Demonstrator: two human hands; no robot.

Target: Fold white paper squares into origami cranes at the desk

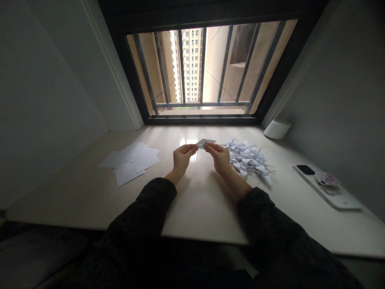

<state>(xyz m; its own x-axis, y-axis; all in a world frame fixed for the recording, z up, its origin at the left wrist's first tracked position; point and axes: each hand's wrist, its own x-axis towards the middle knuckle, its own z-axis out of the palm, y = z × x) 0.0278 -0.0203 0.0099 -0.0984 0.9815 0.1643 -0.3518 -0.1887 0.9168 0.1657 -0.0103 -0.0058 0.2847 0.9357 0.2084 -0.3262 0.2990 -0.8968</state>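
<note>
A small folded piece of white paper [207,141] is held up between my two hands, above the pale sill. My left hand [182,156] pinches its left corner between thumb and fingers. On the other side, my right hand [219,155] grips the paper's near right edge, covering part of it. Just right of my right hand lies a heap of folded white paper pieces [248,156] with pointed ends, like origami cranes. Several flat white paper sheets [129,160] overlap one another to the left of my left hand.
A phone [327,188] with a cartoon-like grip on its back lies on the right of the sill [201,216]. A white cylindrical object [277,129] stands in the back right corner. The dark-framed window [198,119] bounds the far side.
</note>
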